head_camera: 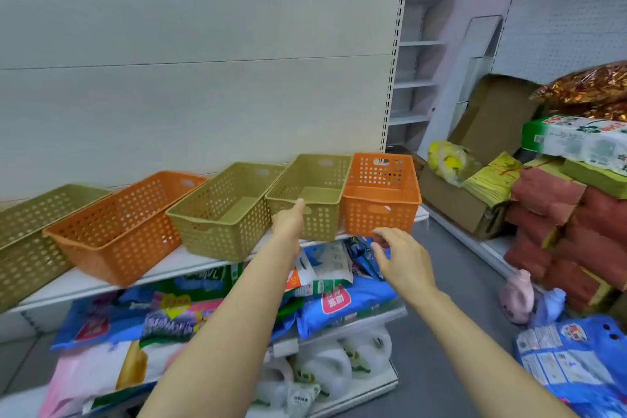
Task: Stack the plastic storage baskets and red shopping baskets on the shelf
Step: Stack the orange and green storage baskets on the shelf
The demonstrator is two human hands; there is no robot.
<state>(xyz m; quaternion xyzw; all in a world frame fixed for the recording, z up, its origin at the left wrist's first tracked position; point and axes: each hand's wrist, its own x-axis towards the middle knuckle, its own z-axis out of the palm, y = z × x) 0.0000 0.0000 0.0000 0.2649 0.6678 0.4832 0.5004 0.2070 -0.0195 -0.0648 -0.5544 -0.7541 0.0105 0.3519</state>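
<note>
A white metal shelf runs along a pale panelled back wall, with a slotted upright at its right end. Five perforated plastic baskets stand in a row on it. From the left end: a green basket partly cut off by the picture edge, an orange basket, a second green basket, a third green basket, and an orange basket at the right end, which overhangs the shelf's front edge near its right corner. The baskets touch or nearly touch one another, and all sit upright with open tops.

The left hand reaches to the third green basket, thumb on its front rim, fingers hidden behind the front wall, so it appears to grip the rim. The right hand hovers just below the front of the orange basket at the right end, fingers loosely spread and holding nothing.

Below, lower shelves carry blue, pink and white packaged goods. To the right lie a grey floor, cardboard boxes, stacked red-brown bundles, and a pegboard wall.
</note>
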